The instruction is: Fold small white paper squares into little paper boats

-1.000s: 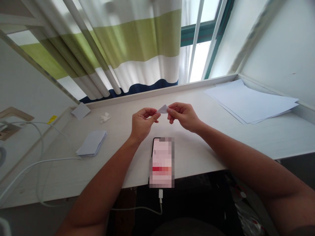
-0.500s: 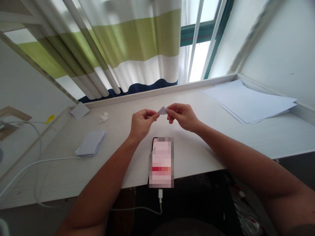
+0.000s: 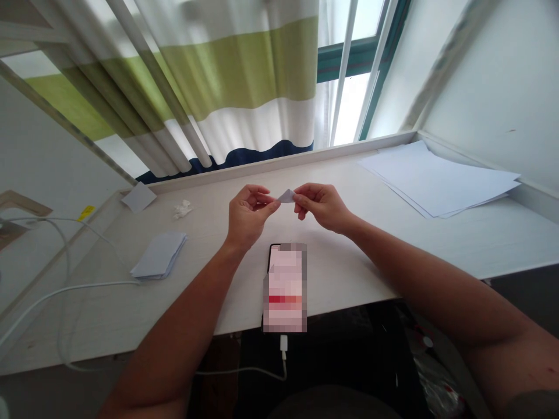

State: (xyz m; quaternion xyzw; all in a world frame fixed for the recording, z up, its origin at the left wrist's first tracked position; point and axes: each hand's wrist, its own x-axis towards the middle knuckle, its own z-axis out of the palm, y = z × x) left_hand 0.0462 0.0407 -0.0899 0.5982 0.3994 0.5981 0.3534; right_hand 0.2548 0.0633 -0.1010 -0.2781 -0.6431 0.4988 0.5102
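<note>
In my head view, my left fingers [image 3: 265, 201] and right fingers [image 3: 303, 195] pinch narrowly on a small folded paper piece [image 3: 286, 196], gripping it from both sides to keep it raised above the desk [image 3: 362, 256], over my phone [image 3: 285, 288], away from the folded paper stack [image 3: 159, 256].
</note>
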